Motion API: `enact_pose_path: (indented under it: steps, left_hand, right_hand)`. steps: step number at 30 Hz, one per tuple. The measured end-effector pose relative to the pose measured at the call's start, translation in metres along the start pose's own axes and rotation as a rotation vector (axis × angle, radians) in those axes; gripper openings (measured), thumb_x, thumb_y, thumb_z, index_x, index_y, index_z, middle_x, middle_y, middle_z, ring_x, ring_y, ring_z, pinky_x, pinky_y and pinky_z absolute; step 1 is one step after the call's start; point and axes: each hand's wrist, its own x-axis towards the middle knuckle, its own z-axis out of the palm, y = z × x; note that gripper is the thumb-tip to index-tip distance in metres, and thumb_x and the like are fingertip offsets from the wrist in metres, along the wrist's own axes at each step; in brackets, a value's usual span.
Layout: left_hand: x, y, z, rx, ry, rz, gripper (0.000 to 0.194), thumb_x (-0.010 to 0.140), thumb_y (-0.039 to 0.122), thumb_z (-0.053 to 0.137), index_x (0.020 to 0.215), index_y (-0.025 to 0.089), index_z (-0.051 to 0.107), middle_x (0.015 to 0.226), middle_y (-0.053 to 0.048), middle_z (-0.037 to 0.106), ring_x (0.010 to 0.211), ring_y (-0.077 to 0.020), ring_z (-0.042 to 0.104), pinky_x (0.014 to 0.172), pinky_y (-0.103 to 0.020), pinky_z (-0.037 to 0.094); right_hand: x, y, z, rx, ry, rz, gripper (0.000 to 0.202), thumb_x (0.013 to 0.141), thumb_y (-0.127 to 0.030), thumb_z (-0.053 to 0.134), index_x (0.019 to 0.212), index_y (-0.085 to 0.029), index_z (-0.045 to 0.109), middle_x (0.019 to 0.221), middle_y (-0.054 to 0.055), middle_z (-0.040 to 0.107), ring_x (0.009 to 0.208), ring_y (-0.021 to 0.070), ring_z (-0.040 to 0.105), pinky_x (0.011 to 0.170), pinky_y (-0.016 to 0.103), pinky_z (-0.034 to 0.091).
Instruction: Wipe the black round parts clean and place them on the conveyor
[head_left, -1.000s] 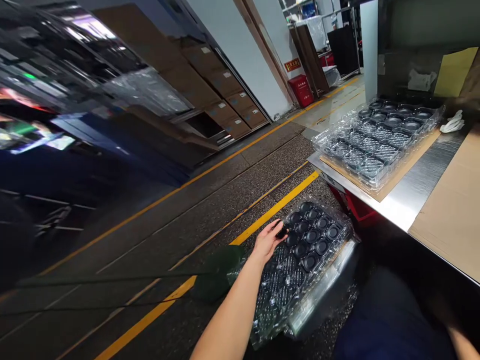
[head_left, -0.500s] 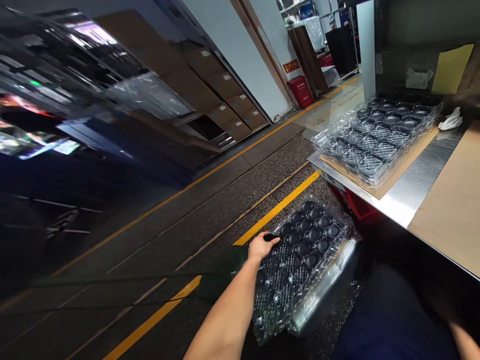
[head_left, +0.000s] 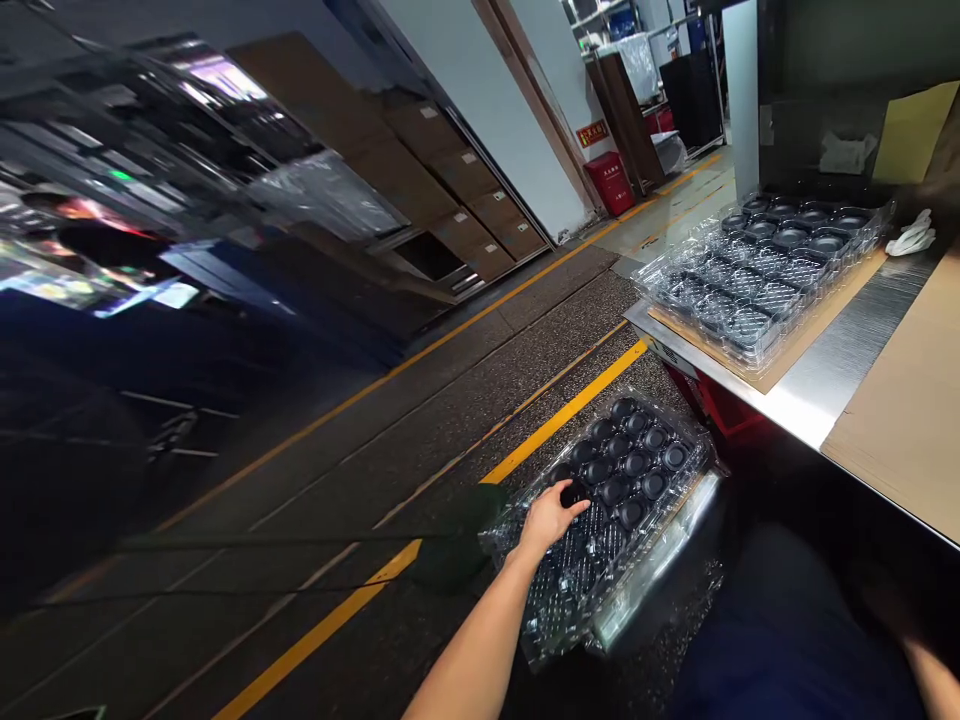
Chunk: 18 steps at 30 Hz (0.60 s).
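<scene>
My left hand (head_left: 551, 518) reaches over a clear plastic tray (head_left: 694, 478) low beside the table. Between its thumb and fingers is a black round piece (head_left: 574, 494), just above the tray's compartments. Similar black round pieces (head_left: 632, 514) fill the tray's far part, while its near part shows patterned compartments. Of my right arm, only a bit of forearm shows at the lower right edge; the hand itself is not visible. A second clear tray (head_left: 780, 268) with black round pieces in its far rows lies on the metal table (head_left: 817, 400).
Cardboard (head_left: 900, 400) covers the table's right side, and a crumpled white glove or cloth (head_left: 911, 233) lies behind it. A red bin (head_left: 610, 184) stands by the wall. Cardboard boxes (head_left: 450, 235) are stacked on the left. Yellow lines cross the floor.
My left hand has moved right and slightly down with the black piece, from the tray's left edge to over its compartments. The view has shifted slightly.
</scene>
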Motion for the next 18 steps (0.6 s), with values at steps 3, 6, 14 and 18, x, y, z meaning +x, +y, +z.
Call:
enact_pose_path:
  steps: [3,6,14,18]
  left_hand:
    - [-0.017,0.010,0.008,-0.004,-0.026,0.056,0.068,0.084,0.051,0.067,0.138,0.013,0.057,0.138,-0.018,0.063,0.127,-0.0323,0.060,0.109,-0.039,0.044]
    - [-0.035,0.021,0.017,-0.030,-0.046,0.089,0.065,0.084,0.049,0.067,0.139,0.015,0.057,0.140,-0.016,0.062,0.129,-0.0305,0.059,0.112,-0.038,0.042]
    - [-0.082,0.035,0.036,-0.130,-0.035,0.105,0.064,0.082,0.051,0.068,0.135,0.016,0.061,0.140,-0.015,0.062,0.130,-0.0298,0.059,0.115,-0.039,0.041]
    - [-0.107,0.038,0.060,-0.084,0.033,0.170,0.062,0.095,0.054,0.049,0.143,0.014,0.055,0.150,-0.015,0.054,0.140,-0.0278,0.049,0.119,-0.042,0.036]
  right_hand:
    - [0.004,0.003,0.001,0.017,-0.009,0.013,0.032,0.099,-0.042,0.059,0.123,-0.021,0.065,0.131,0.011,0.059,0.119,0.0270,0.059,0.086,0.042,0.058]
    - [0.011,0.008,0.003,0.028,-0.051,0.020,0.034,0.099,-0.044,0.059,0.125,-0.021,0.064,0.131,0.011,0.060,0.121,0.0280,0.058,0.088,0.044,0.057]
    - [0.026,0.028,0.009,0.008,-0.213,-0.050,0.026,0.069,-0.053,0.059,0.069,-0.036,0.078,0.111,0.004,0.074,0.095,0.0375,0.071,0.074,0.056,0.054]
    - [0.030,0.035,0.009,-0.013,-0.248,-0.106,0.032,0.064,-0.054,0.055,0.065,-0.033,0.079,0.115,0.006,0.073,0.097,0.0394,0.070,0.080,0.056,0.052]
